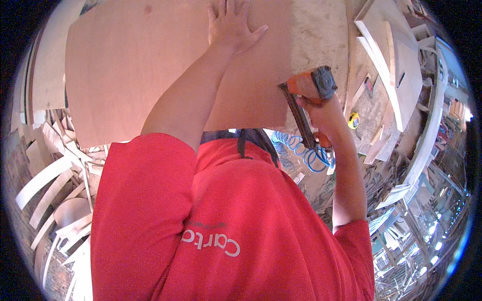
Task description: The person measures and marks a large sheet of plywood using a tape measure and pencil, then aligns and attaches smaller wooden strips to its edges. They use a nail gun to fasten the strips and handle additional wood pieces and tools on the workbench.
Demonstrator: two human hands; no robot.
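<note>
A wide reddish-brown plywood sheet (150, 65) lies in front of me on a paler work surface (319, 37). My left hand (230, 25) rests flat on the sheet near its far side, fingers spread. In my right hand (317, 108) is an orange and black nail gun (306, 86), gripped by its handle. Its nose is at the right edge of the sheet; whether it touches I cannot tell. A coiled blue air hose (296, 143) hangs below the gun's lower end.
A yellow tape measure (354, 120) lies to the right of the gun. Farther right are pale boards and a curved panel (407, 80). On the left, curved wood offcuts (47, 180) are piled up. Wood scraps (346, 183) cover the floor at lower right.
</note>
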